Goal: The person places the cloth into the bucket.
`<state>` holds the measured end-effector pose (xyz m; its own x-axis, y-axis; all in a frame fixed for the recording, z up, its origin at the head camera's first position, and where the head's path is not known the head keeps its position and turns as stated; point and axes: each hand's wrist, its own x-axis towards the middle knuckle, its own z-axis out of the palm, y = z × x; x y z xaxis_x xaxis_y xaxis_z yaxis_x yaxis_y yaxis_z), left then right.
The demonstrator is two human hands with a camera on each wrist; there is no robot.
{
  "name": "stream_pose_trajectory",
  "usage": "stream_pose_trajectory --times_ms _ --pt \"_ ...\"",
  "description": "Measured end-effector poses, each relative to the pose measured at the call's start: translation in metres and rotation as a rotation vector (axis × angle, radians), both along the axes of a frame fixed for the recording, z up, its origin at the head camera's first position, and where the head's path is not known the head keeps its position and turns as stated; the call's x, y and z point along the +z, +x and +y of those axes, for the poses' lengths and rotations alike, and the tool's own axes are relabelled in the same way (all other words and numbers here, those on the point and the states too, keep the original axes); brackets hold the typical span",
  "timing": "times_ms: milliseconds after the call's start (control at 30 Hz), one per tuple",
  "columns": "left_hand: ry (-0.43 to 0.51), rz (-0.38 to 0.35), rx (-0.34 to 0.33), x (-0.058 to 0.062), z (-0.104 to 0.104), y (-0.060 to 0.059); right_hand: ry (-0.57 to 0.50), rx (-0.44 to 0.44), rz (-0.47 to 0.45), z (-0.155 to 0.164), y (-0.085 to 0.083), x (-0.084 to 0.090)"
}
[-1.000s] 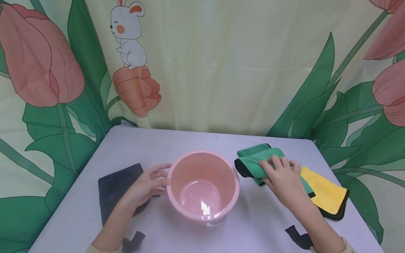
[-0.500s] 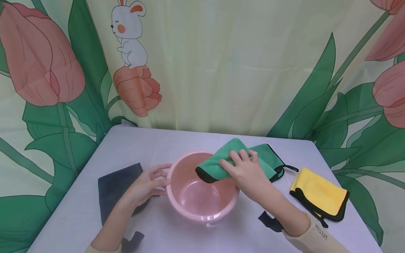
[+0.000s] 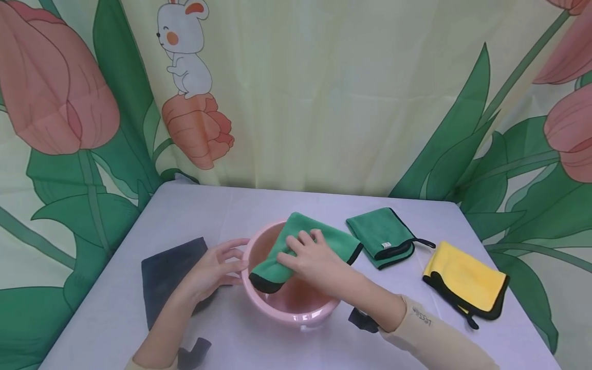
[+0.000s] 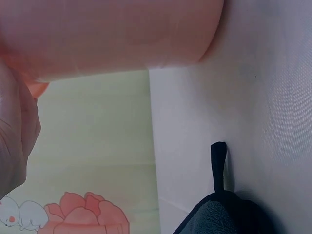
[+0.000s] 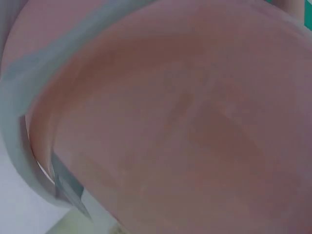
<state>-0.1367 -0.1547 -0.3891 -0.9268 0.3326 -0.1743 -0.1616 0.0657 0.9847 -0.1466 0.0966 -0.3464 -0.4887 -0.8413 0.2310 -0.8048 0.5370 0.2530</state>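
Note:
My right hand (image 3: 312, 259) grips a folded green cloth (image 3: 335, 238) with black edging, over the mouth of a pink bucket (image 3: 300, 318). The cloth hides part of the inside. At the bucket's left rim, my left hand (image 3: 221, 267) holds on with its fingertips right at the edge; the left wrist view shows this hand (image 4: 14, 131) against the bucket's side (image 4: 112, 39). In the right wrist view the bucket's pink wall (image 5: 195, 122) fills most of the picture, and the held cloth barely shows at the top right corner.
Right of the bucket lies a second folded green cloth (image 3: 379, 231) with a black loop. A yellow cloth (image 3: 467, 277) with black edging is farther right. A dark grey cloth (image 3: 168, 267) lies beside the left forearm on the white table (image 3: 259, 205). A printed curtain (image 3: 314, 103) hangs behind.
My right hand has carried the green cloth leftward from beside the yellow cloth to over the bucket, uncovering the second green cloth. My left hand has stayed at the rim.

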Motion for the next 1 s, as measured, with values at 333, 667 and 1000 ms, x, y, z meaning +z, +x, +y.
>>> stream_pose_trajectory --times_ms 333,667,1000 --pt "-0.006 0.008 -0.004 -0.002 -0.001 -0.001 0.069 -0.01 -0.122 -0.019 -0.006 -0.018" --pt "-0.001 0.008 0.001 0.001 0.001 0.001 0.133 0.004 -0.238 -0.024 -0.008 -0.023" --pt "0.001 0.006 0.015 0.0 0.002 0.0 0.235 0.007 -0.252 -0.024 -0.008 -0.031"
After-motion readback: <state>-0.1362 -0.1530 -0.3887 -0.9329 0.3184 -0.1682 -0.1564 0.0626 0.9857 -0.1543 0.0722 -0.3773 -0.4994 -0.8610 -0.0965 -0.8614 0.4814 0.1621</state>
